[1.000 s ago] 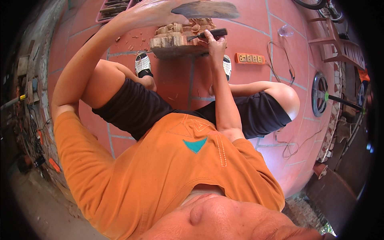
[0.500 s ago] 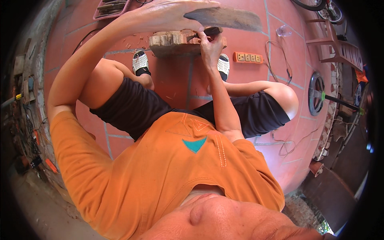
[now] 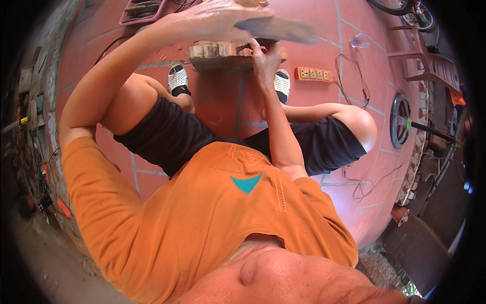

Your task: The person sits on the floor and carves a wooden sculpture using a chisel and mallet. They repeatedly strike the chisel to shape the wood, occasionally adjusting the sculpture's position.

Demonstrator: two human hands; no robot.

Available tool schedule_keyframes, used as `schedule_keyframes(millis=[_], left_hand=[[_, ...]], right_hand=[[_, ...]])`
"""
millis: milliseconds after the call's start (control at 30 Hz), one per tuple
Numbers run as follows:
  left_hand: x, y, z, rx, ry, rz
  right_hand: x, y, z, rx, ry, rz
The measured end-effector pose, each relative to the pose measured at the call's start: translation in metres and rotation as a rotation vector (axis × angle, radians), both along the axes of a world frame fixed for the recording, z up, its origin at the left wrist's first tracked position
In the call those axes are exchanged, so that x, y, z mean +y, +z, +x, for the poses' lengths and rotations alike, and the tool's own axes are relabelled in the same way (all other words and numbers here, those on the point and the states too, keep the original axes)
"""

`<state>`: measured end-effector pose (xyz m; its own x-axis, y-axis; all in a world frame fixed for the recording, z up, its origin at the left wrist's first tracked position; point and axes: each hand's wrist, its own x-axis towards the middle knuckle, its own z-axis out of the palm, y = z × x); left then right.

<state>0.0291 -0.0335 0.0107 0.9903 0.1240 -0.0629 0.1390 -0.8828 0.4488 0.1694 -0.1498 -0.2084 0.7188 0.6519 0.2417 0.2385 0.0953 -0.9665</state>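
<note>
At the top of the head view my left hand (image 3: 217,21) is closed, blurred by motion. It grips a long, flat, grey-brown blade-like piece (image 3: 283,29) that points to the right and is smeared too. Just below it, my right hand (image 3: 266,58) is closed, thumb and forefinger pinching a small dark piece (image 3: 264,42) at the right part of a thick wooden block (image 3: 217,57). The blade-like piece passes over the right hand's fingertips, and whether it touches the dark piece I cannot tell. The block rests between my sandalled feet.
A pink basket (image 3: 143,21) of flat dark pieces stands at the far left. Right of my foot lies an orange power strip (image 3: 314,74) with its cord. A clear plastic cup (image 3: 359,40), a fallen pink chair (image 3: 430,63) and a dark wheel-like ring (image 3: 400,120) are further right.
My left hand and the blade-like piece have shifted a little to the left and blurred. The right hand has stayed nearly in place with the dark piece at the block.
</note>
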Motion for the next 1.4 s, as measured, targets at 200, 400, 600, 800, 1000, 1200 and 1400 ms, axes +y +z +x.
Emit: schedule_keyframes(millis=[200,400,600,800,1000,1200,1400], left_hand=[[-0.001,0.012,0.000,0.136,0.056,0.071],[0.004,0.019,-0.009,0.144,0.151,0.060],[0.007,0.022,-0.011,0.172,0.165,0.103],[0.017,0.007,-0.019,0.091,0.117,0.088],[0.006,0.028,-0.024,0.174,0.243,0.081],[0.007,0.027,-0.041,0.072,0.190,0.100],[0.012,0.017,-0.051,0.071,0.180,0.127]], right_hand=[[-0.006,0.015,0.009,0.394,0.104,0.015],[-0.008,0.004,0.021,0.606,0.124,-0.020],[-0.008,0.003,0.017,0.587,0.070,-0.020],[-0.010,0.000,0.021,0.578,0.177,0.014],[-0.012,-0.002,0.015,0.564,0.135,0.020],[-0.007,-0.008,0.013,0.459,0.003,0.092],[-0.010,0.002,0.008,0.353,0.084,0.050]])
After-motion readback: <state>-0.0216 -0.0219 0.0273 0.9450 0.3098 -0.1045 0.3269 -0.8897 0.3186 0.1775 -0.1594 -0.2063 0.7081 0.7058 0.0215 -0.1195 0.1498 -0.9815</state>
